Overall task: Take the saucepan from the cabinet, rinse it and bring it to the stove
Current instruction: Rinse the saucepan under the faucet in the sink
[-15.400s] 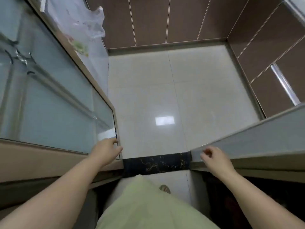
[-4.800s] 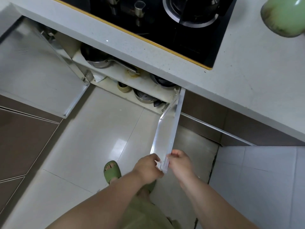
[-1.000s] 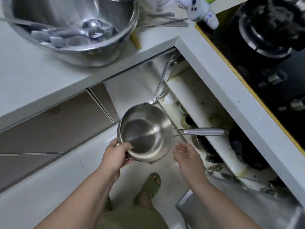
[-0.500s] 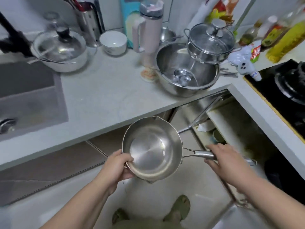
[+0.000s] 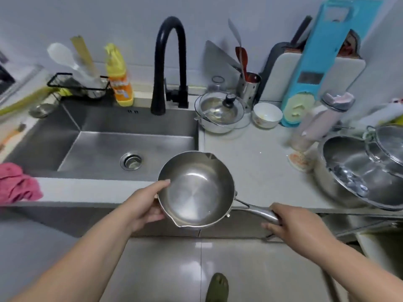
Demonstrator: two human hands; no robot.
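Observation:
A small steel saucepan (image 5: pixel 196 188) with pour spouts hangs empty in front of the counter edge, just right of the sink (image 5: pixel 104 149). My left hand (image 5: pixel 146 205) grips its left rim, thumb over the edge. My right hand (image 5: pixel 290 223) is closed around the long steel handle, which points to the right. A black curved faucet (image 5: pixel 172 62) rises behind the sink, whose drain (image 5: pixel 131 161) lies left of the pan. The stove is out of view.
A large steel bowl (image 5: pixel 353 171) with a glass-lidded pot in it fills the right counter. A lidded white pot (image 5: pixel 219 113), a small bowl (image 5: pixel 267 115), a pink bottle (image 5: pixel 320 120), cutting boards (image 5: pixel 316 68) and a yellow dish soap bottle (image 5: pixel 118 77) line the back. A pink cloth (image 5: pixel 15 184) lies at left.
The view has swung left from the open cabinet to the sink. The saucepan came along, held by both hands, with my right hand now further out along the handle.

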